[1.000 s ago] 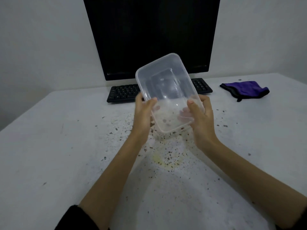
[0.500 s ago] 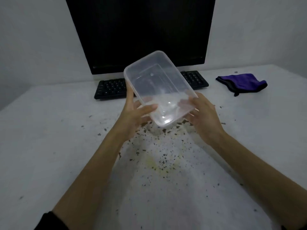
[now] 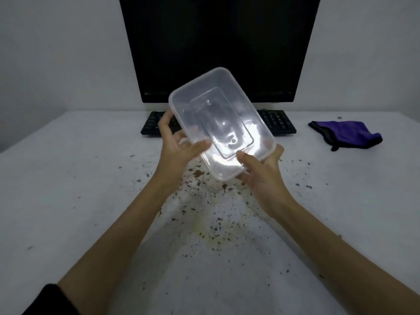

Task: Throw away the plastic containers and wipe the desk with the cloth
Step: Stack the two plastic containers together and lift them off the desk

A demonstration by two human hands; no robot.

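A clear rectangular plastic container (image 3: 218, 119) is held tilted in the air above the desk, its open side facing me. My left hand (image 3: 175, 146) grips its left edge, thumb inside the rim. My right hand (image 3: 261, 169) grips its near right corner, thumb on the inner wall. It looks empty. A purple cloth (image 3: 347, 134) lies crumpled on the desk at the far right, away from both hands.
The white desk (image 3: 68, 201) is strewn with dark crumbs and a yellowish stain (image 3: 213, 233) under and in front of my hands. A black keyboard (image 3: 275, 121) and a dark monitor (image 3: 218, 46) stand at the back against the wall.
The container has tipped more upright toward me and my thumbs have shifted on its rim. My view has swung back to the left, so the monitor sits centred again.
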